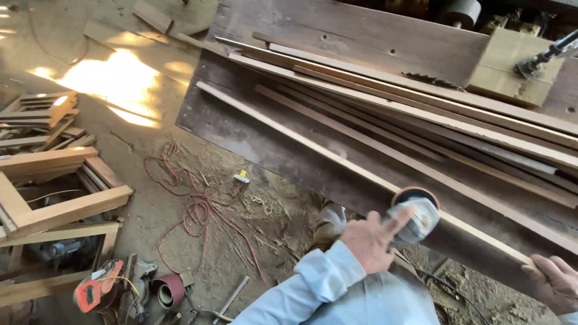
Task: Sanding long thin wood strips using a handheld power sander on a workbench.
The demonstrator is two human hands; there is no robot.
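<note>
nearest, the left hand (368, 239), in a pale blue sleeve, grips the grey body of an angle grinder (414, 215), its fingers wrapped round the tool with the forefinger stretched along the top; the grinder's round sanding disc touches the near edge of a long thin wooden strip (361, 170). at the near right corner the right hand (553, 281) curls over the near end of that same strip, clamped on it. the strip runs from that hand away to the far left, lying along the near edge of the dark tabletop (253, 135).

left of the hands, down on the dusty floor (150, 174), a red cable (195, 207) lies in loose loops, and near it sit a roll of red sanding belt (170, 290) and an orange power tool (96, 289). further left stand pale wooden frames (54, 192) — stacked, some tilted.

farther across the tabletop more long slats (421, 102) lie side by side, slanting the same way as the strip. at the far right a circular saw blade (430, 80) pokes up beside a wooden block (512, 66) — a patch of sunlight falls on the far left floor.
</note>
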